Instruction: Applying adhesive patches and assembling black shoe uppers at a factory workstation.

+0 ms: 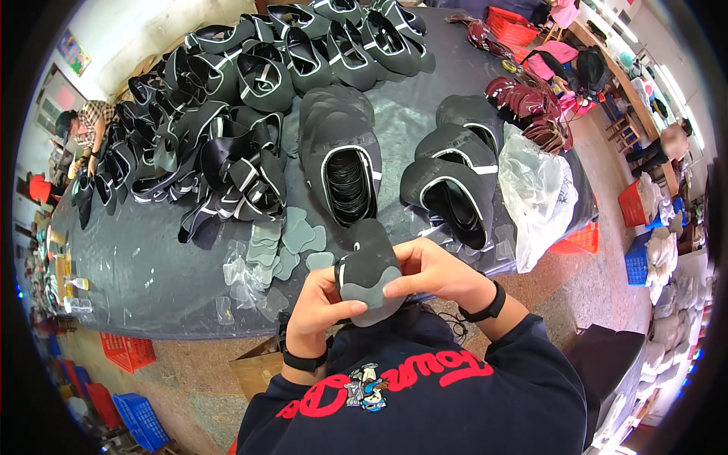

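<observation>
The dark worktop (152,273) in front of me is heaped with black shoe uppers (227,152), with a few grey insole pieces (284,243) near its front edge. I hold one black shoe upper (369,262) above that edge, between both hands. My left hand (322,307) is closed on its left side, thumb on the grey sole, and my right hand (432,273) pinches its right edge.

Two hands, the left hand (322,307) and the right hand (432,274), are holding one dark shoe upper (369,265) at lower centre. One clear plastic bag (535,193) is lying at right. Two black wristbands (485,307) are showing. Three red crates (127,350) are sitting around the table.
</observation>
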Demonstrator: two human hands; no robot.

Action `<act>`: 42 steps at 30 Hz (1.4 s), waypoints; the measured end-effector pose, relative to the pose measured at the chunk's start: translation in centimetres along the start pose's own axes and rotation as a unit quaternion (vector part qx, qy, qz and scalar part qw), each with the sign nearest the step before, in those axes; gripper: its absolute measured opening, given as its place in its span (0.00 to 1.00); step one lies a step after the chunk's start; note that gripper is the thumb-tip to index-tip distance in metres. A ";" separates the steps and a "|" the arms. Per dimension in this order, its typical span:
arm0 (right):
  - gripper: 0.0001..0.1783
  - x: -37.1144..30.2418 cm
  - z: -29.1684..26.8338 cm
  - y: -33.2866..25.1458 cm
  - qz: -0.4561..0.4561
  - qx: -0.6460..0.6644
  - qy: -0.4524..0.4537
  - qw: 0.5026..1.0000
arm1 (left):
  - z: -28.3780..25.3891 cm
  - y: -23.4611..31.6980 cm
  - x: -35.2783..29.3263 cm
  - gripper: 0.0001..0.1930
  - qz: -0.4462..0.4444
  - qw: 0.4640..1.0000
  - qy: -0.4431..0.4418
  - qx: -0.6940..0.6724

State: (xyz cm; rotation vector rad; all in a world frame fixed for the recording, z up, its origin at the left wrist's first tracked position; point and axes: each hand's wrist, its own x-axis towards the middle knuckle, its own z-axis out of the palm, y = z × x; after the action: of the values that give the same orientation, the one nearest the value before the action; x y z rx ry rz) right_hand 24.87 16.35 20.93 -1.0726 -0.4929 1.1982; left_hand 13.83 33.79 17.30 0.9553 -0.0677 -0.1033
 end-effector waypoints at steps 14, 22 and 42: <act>0.12 0.4 1.2 1.8 -0.042 0.176 -0.048 0.982 | 2.4 -2.7 0.1 0.11 0.127 0.981 0.068 -0.127; 0.13 0.1 0.4 1.6 0.020 0.213 -0.029 0.976 | 2.2 -1.2 -0.3 0.14 0.037 0.991 0.108 -0.071; 0.17 0.2 -0.3 1.3 0.001 0.109 -0.048 0.993 | 3.8 -1.0 -0.1 0.07 0.068 0.988 0.133 -0.030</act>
State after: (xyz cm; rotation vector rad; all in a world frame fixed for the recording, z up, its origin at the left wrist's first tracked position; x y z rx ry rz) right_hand 24.54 16.38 19.63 -0.8328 -0.4244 1.2779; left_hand 13.27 30.18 18.64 0.8936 0.1154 0.1485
